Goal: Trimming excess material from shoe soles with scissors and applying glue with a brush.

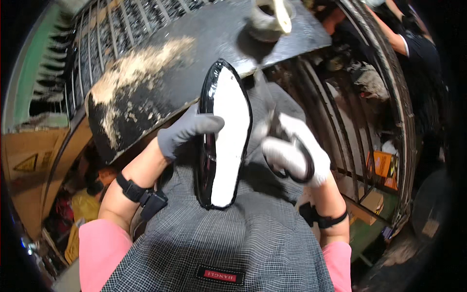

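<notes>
Black shoe (pixel 226 138), tabletop (pixel 209 44) and pot (pixel 262 31) beyond, upper-centre frame, points up, axis near-vertical; left fingers (pixel 211 123) grip it, right fingers (pixel 284 152) scissors (pixel 276 127).

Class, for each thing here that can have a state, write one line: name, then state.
Shoe: held, white underside up
Scissors: held; blades blurred, opening unclear
Left hand: grey-gloved, gripping shoe
Right hand: white-gloved, gripping scissors
Pot: open-topped
Dark board: worn, tan-patched
</notes>
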A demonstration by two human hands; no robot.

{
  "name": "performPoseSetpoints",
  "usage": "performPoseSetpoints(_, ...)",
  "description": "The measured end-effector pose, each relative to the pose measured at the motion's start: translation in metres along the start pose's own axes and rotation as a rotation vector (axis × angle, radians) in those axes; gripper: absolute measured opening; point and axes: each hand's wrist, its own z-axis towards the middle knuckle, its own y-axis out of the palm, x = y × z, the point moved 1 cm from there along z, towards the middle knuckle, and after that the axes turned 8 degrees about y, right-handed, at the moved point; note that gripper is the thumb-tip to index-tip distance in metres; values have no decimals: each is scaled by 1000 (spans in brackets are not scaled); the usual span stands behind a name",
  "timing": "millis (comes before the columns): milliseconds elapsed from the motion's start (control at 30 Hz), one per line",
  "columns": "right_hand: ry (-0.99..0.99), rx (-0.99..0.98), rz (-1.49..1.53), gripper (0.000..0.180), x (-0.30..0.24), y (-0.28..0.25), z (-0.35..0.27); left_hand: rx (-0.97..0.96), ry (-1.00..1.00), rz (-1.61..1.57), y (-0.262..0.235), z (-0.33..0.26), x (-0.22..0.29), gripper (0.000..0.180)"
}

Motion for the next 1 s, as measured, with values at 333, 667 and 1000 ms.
performPoseSetpoints(333, -22, -110, -691, 16, 1, 33, 9, 189, 212, -410, -15, -4, -39, 56)
performPoseSetpoints(667, -364, 101, -899, 14, 37, 32, -4, 194, 252, -354, -25, 4, -51, 60)
performPoseSetpoints(1000, -23, -251, -719, 10, 17, 37, -32, 189, 238, -276, -29, -2, -58, 64)
